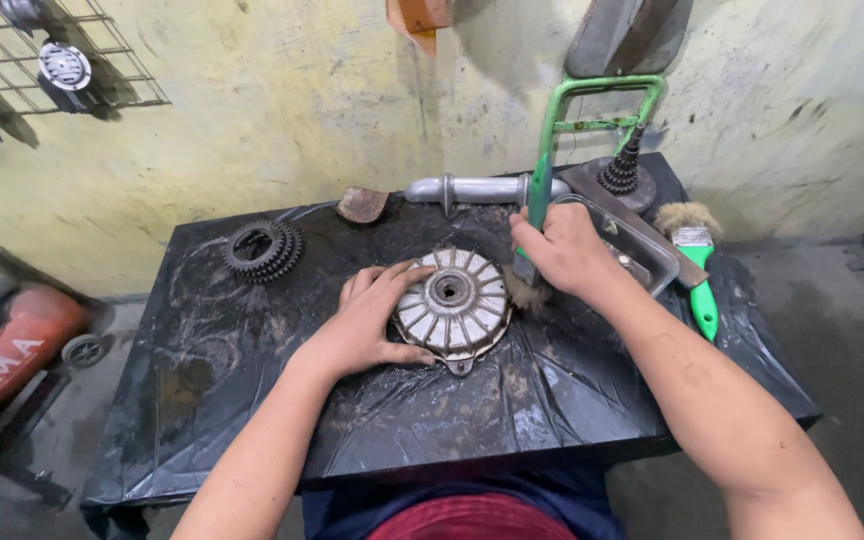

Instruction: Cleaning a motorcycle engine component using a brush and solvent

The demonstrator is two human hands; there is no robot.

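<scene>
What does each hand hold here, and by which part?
Right hand grips a green-handled brush by its handle. Left hand steadies the round finned metal part at its left rim.

Grey finned hub (452,305); black sheet (252,350); green-handled brush (700,275); green frame (592,110); yellowish wall (282,110).
</scene>
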